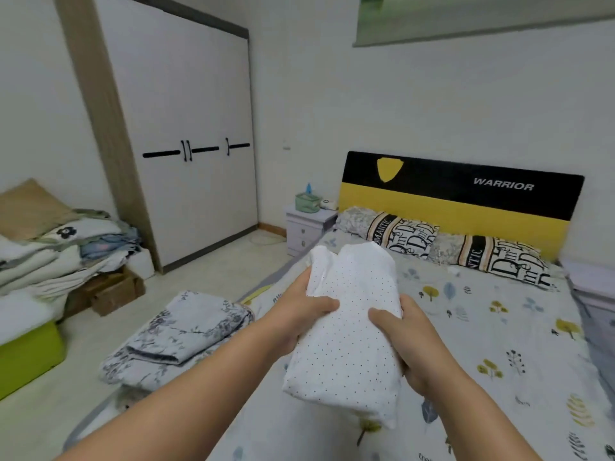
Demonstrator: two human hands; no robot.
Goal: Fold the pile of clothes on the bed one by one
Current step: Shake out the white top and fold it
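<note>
- Biggest thing in view, the bed (499,344), its leaf-print sheet running up to a black and yellow headboard (459,201) — everything else gets placed off that bed.
- To the left of the bed stands a tall white wardrobe (186,128), and further left again a heap of bedding (56,254) on boxes.
- Two lettered pillows (442,247) lie at the head of the bed, against the headboard.
- On the bed's left edge sits a folded floral cover (179,334), flat and tidy.
- Now the action: a white dotted garment (349,327), already folded into a thick bundle, is held up above the middle of the bed.
- Left hand (299,314) clasps the bundle's left side, thumb curled over the top.
- Right hand (409,341) grips the right side, thumb pressed across the cloth, fingers hidden underneath.
- My read: light, soft, floppy cotton — it'll sag and spill open if held by one corner, so support both long sides or cradle it from beneath.
</note>
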